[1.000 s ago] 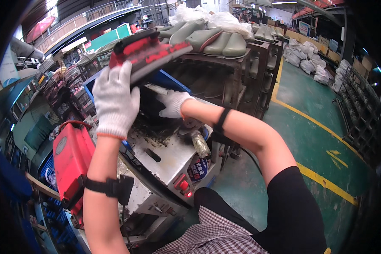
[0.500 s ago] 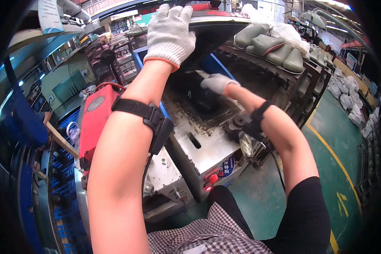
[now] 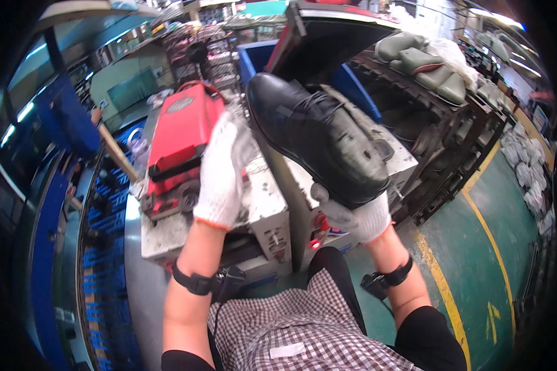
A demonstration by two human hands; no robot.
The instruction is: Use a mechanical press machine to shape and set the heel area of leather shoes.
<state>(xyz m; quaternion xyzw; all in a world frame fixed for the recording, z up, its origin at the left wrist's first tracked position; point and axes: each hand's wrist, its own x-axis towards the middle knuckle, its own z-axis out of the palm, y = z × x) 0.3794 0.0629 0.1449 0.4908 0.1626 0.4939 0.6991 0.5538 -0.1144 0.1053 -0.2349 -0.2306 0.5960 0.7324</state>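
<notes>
A black leather lace-up shoe (image 3: 297, 133) with a worn grey-green last (image 3: 356, 145) in it is held up in front of me, toe toward the upper left. My right hand (image 3: 353, 216), in a white knitted glove, grips it from below at the heel. Left of the shoe, my gloved left hand (image 3: 223, 167) is raised, slightly blurred, its fingers stretched upward and nothing seen in them. Behind the shoe, the machine's dark-lined lid (image 3: 328, 43) is tilted up. Most of the chamber under it is hidden by the shoe.
A second machine with a closed red lid (image 3: 189, 123) stands just left of my left hand. At the right, a dark rack (image 3: 442, 151) carries several grey-green lasts (image 3: 436, 77). White bundles (image 3: 523, 157) lie farther right, beyond yellow lines on the green floor (image 3: 458, 247).
My left hand has let go of the raised lid and come down. My right hand has come back from the chamber and now holds the shoe up. The lid stays up.
</notes>
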